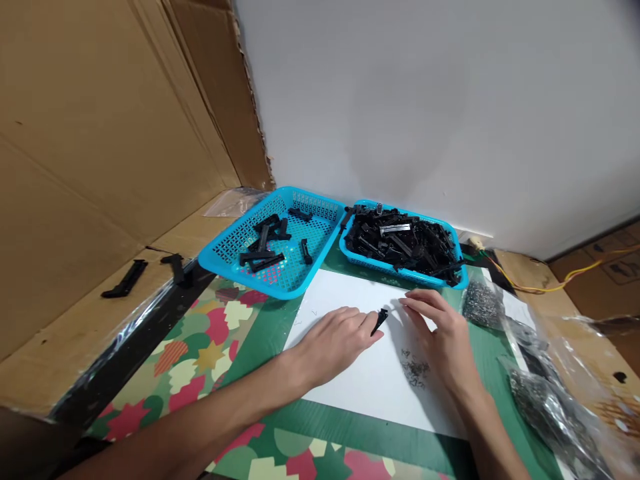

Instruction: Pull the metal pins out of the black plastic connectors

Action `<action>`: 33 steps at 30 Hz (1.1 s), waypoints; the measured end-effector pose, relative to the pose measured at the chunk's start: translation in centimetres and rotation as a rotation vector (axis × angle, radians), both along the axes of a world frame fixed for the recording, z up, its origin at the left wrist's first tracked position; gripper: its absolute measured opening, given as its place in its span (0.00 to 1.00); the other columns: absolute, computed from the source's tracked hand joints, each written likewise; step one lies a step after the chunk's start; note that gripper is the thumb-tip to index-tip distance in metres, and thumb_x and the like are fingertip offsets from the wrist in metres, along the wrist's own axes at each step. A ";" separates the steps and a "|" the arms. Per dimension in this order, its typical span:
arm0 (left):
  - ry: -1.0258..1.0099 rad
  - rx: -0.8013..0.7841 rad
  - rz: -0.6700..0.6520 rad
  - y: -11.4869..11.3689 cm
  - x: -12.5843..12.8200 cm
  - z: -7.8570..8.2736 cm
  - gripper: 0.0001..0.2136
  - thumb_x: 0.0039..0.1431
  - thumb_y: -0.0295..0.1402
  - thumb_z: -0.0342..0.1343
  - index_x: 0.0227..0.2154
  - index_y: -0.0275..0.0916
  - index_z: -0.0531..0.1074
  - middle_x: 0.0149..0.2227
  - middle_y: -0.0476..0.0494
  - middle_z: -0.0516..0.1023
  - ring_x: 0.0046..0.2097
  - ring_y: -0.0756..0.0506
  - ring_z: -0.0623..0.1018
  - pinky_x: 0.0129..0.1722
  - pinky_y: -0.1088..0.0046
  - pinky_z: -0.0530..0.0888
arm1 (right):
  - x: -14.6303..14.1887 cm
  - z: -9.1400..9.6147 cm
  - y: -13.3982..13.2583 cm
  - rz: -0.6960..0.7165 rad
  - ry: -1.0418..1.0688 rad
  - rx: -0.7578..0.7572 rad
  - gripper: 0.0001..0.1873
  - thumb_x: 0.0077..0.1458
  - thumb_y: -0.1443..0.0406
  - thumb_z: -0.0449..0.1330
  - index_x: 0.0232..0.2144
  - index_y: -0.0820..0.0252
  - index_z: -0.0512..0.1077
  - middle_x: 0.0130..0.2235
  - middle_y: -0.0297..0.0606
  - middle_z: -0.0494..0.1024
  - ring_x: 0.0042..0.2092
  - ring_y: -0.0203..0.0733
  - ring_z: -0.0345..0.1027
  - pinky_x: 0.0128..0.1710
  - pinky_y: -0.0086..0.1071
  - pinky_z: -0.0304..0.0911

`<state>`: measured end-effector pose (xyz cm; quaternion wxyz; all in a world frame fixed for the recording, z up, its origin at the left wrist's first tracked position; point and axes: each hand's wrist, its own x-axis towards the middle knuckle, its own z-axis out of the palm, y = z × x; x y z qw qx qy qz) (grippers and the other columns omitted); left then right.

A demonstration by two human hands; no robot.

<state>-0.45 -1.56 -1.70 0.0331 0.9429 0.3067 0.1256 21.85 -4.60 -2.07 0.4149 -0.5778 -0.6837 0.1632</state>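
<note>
My left hand [345, 337] is closed around a small, slim black plastic part [381, 320], whose end sticks up past the fingers above the white paper [345, 380]. Just to the right, my right hand [443, 333] hovers with its fingertips drawn together in a pinch. Anything between those fingertips is too small to make out. Under and beside the right hand, a loose pile of tiny metal pieces [415, 370] lies on the paper.
Behind the paper stand two blue baskets: the left basket [210, 267] holds several black parts, the right basket [370, 262] is heaped with them. Two black parts [125, 279] lie on cardboard at left. Plastic bags [555, 413] of small metal pieces sit at right, near a yellow cable [575, 273].
</note>
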 end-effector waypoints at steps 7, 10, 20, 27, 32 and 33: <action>-0.018 0.010 -0.011 -0.1 0.0 -0.2 0.09 0.78 0.34 0.47 0.47 0.35 0.70 0.35 0.41 0.80 0.36 0.40 0.82 0.37 0.63 0.75 | -1.8 -0.3 -0.5 -0.166 0.403 -0.107 0.13 0.69 0.54 0.61 0.42 0.56 0.75 0.39 0.40 0.83 0.40 0.47 0.82 0.46 0.43 0.80; -0.005 -0.002 0.001 -0.1 0.1 -0.2 0.08 0.77 0.33 0.50 0.45 0.35 0.70 0.35 0.42 0.80 0.37 0.39 0.82 0.38 0.62 0.75 | -2.4 -0.5 -0.4 -0.149 0.426 -0.168 0.15 0.68 0.52 0.61 0.41 0.57 0.74 0.40 0.42 0.84 0.39 0.47 0.83 0.47 0.43 0.81; -0.008 -0.010 -0.022 -0.2 0.0 0.0 0.07 0.76 0.32 0.50 0.46 0.34 0.70 0.35 0.43 0.79 0.36 0.40 0.81 0.39 0.61 0.76 | -2.8 -1.1 -0.4 -0.128 0.351 -0.171 0.17 0.69 0.50 0.58 0.39 0.56 0.72 0.40 0.44 0.83 0.38 0.48 0.82 0.41 0.41 0.81; -0.021 -0.113 -0.006 0.0 -0.1 -0.2 0.09 0.77 0.32 0.48 0.50 0.35 0.71 0.38 0.41 0.81 0.38 0.40 0.81 0.39 0.62 0.76 | -3.3 -1.4 -0.1 -0.185 0.196 -0.115 0.15 0.70 0.52 0.57 0.36 0.55 0.71 0.37 0.42 0.84 0.34 0.47 0.81 0.36 0.36 0.76; -0.064 -0.132 0.018 0.1 -0.3 -0.6 0.09 0.77 0.32 0.49 0.50 0.36 0.72 0.39 0.41 0.81 0.39 0.39 0.81 0.40 0.62 0.76 | -3.8 -1.4 -0.2 -0.136 0.212 -0.119 0.14 0.71 0.53 0.55 0.37 0.55 0.71 0.36 0.39 0.83 0.34 0.45 0.79 0.35 0.34 0.72; -0.082 -0.145 0.025 0.1 -0.4 -0.4 0.09 0.77 0.32 0.50 0.49 0.36 0.73 0.38 0.41 0.82 0.39 0.39 0.82 0.40 0.62 0.76 | -3.9 -1.0 -0.3 -0.126 0.226 -0.101 0.14 0.72 0.53 0.54 0.38 0.55 0.71 0.37 0.39 0.83 0.36 0.45 0.79 0.36 0.34 0.72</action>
